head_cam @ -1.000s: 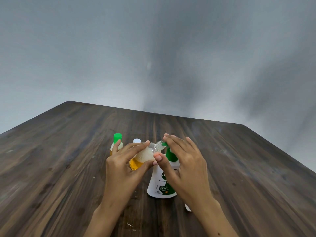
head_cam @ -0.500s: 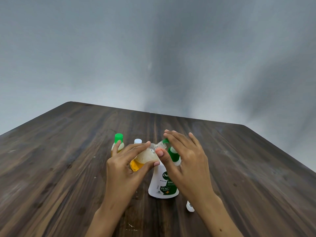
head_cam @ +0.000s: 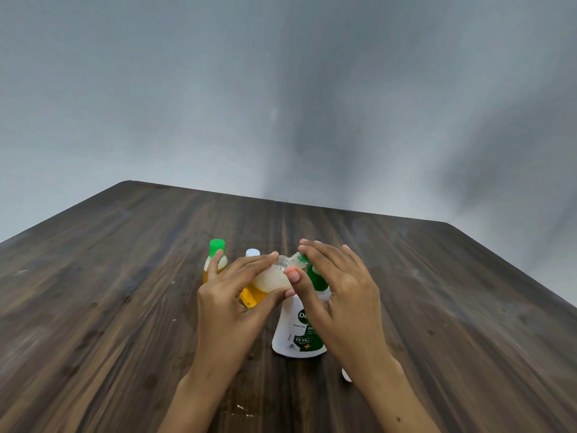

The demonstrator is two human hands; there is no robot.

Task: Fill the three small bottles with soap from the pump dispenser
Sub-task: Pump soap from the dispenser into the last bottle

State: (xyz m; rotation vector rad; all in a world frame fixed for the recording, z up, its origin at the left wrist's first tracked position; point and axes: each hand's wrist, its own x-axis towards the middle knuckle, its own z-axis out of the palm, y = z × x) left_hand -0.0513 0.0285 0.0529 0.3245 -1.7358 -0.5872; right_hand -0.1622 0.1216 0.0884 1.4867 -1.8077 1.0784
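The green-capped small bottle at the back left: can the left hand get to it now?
Probably not right away. The left hand grips the tilted small bottle at the pump dispenser. The green-capped bottle stands just behind its fingers, nothing between, so freeing the hand first should be enough.

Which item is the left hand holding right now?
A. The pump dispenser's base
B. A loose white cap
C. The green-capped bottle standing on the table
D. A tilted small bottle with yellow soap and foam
D: the left hand grips the tilted small bottle, its neck against the pump dispenser nozzle.
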